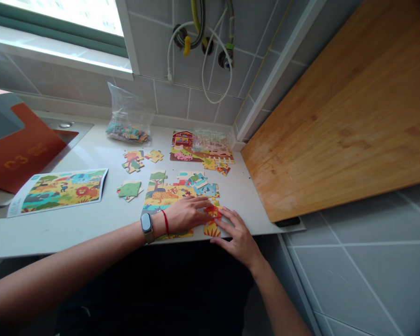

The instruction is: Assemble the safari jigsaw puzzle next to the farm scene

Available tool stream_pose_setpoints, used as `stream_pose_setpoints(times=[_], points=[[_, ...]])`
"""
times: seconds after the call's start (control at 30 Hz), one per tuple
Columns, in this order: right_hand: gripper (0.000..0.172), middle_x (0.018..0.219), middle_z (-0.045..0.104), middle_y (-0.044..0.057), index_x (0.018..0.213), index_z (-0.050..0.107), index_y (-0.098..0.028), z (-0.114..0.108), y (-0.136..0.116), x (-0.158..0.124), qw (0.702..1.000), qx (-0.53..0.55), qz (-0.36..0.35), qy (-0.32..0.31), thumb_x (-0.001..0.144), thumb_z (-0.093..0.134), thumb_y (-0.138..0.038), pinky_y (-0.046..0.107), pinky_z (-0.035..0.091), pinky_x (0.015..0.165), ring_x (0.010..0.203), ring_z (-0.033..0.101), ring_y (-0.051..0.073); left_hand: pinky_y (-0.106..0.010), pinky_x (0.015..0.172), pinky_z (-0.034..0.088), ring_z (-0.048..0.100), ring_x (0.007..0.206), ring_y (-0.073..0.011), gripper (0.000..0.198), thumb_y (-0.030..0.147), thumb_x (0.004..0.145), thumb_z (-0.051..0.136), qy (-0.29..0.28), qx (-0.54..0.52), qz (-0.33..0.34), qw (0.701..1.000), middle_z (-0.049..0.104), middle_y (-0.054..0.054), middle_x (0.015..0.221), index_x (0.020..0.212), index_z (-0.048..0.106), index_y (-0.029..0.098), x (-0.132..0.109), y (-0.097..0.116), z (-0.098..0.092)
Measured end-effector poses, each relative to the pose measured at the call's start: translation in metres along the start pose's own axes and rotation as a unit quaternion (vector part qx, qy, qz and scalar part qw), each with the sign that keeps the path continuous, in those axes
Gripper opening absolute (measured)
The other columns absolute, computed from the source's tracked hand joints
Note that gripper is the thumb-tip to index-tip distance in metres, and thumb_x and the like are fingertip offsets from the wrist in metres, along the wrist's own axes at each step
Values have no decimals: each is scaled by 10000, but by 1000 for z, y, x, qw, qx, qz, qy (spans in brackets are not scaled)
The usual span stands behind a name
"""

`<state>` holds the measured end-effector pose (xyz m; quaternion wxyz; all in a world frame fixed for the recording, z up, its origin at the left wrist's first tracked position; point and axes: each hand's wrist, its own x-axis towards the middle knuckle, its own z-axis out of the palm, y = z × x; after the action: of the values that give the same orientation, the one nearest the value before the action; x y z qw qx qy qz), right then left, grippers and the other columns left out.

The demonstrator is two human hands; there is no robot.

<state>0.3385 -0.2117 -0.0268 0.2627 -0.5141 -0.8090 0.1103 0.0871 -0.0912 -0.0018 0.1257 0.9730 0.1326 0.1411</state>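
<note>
Daylight comes through the window at upper left, its pane blown out to near white. The table is softly and evenly lit, with faint shadows under the hands, while the lap sinks into near black. Small glints show on the clear plastic bag. The wooden board looks stretched toward the right edge, where the upper corner darkens. Fine detail on the puzzle is slightly soft.
</note>
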Motion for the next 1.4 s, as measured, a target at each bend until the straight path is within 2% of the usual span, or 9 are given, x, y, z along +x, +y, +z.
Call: stream_pose_setpoints(times=[0.27,0.5,0.7,0.9,1.03,1.13,1.2,1.27,1.4], points=[[363,1545,577,184,1247,789,-246,-17,5,6,999,12,-40,-25,921,782,-406,566,505,1159,1423,564,343,-471,1148,485,585,1392,-317,332,253,1058,542,-7,-29,-9,1000,611,-118,1511,1338,718,276,1,-2,1],[321,1516,617,153,1245,787,-252,-20,13,6,996,21,-63,-55,953,751,-380,561,475,1190,1440,554,325,-480,1134,491,547,1425,-332,361,222,1038,559,-11,21,-3,1000,604,-115,1514,1371,687,282,-2,0,4],[414,1510,610,154,1322,744,-246,-26,11,16,998,57,-13,-16,967,716,-456,522,523,1156,1417,565,323,-549,1212,421,476,1486,-360,446,342,1040,595,3,30,-71,997,538,-130,1583,1479,596,261,-31,-3,-5],[256,1267,719,117,1217,781,-255,-27,16,68,998,53,19,32,992,671,-310,476,568,1087,1208,677,275,-606,1188,434,430,1513,-382,416,347,1045,546,33,66,-217,973,543,-108,1579,1449,619,281,-73,-37,-28],[271,1231,717,98,1212,777,-264,-16,18,112,1000,21,-8,-12,947,720,-264,471,575,1068,1177,680,269,-593,1153,474,518,1437,-365,363,251,1005,524,47,106,-306,945,646,-136,1455,1317,710,238,-88,-77,-54],[315,1229,714,97,1207,775,-263,-8,14,136,997,-11,-45,-57,894,786,-239,470,585,1040,1149,683,272,-558,1110,518,635,1288,-335,321,314,1002,541,29,99,-314,944,714,-142,1326,1226,751,221,-98,-97,-73],[330,1226,716,102,1187,780,-258,-5,11,146,994,-26,-73,-83,861,826,-239,473,590,1020,1133,683,277,-525,1095,535,673,1229,-314,347,380,1020,526,10,70,-291,954,714,-143,1320,1229,749,215,-106,-95,-80],[324,1232,717,110,1161,785,-248,-3,10,152,989,-34,-99,-102,843,847,-232,472,592,1004,1129,682,283,-528,1129,510,636,1309,-330,424,448,1007,567,-6,43,-256,966,650,-148,1440,1348,696,233,-119,-79,-78],[219,1239,726,108,1083,805,-252,-1,14,154,985,-31,-125,-112,871,811,-198,459,596,985,1114,691,274,-627,1213,395,369,1542,-438,952,611,801,814,-42,-2,-183,982,333,-117,1717,1622,410,347,-146,-30,-60]])
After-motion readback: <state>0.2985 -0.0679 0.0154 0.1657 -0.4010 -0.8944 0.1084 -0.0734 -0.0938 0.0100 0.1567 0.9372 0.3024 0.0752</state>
